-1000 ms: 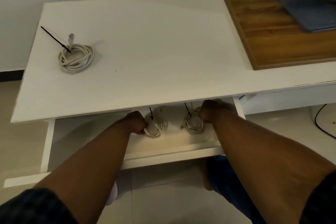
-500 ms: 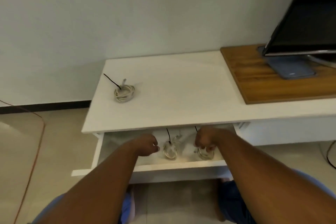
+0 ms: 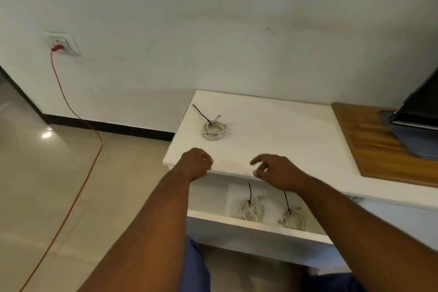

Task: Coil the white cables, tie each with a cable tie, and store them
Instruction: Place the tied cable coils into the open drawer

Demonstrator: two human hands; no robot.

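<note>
Two coiled white cables lie in the open white drawer (image 3: 248,224), each tied with a black cable tie: the left coil (image 3: 251,210) and the right coil (image 3: 293,218). A third tied coil (image 3: 214,128) rests on the white desk top (image 3: 272,130), its black tie tail pointing up-left. My left hand (image 3: 195,163) hovers over the desk's front edge with its fingers curled, holding nothing. My right hand (image 3: 276,169) is above that same edge, fingers loosely spread and empty. Neither hand touches a cable.
A wooden board (image 3: 384,147) lies on the desk's right part and bears a dark monitor (image 3: 419,111) on its stand. A red cord (image 3: 71,173) runs from a wall socket (image 3: 62,43) across the tiled floor on the left.
Both hands have come up out of the drawer to the desk's front edge, leaving the two tied coils inside. The view has risen and swung left.
</note>
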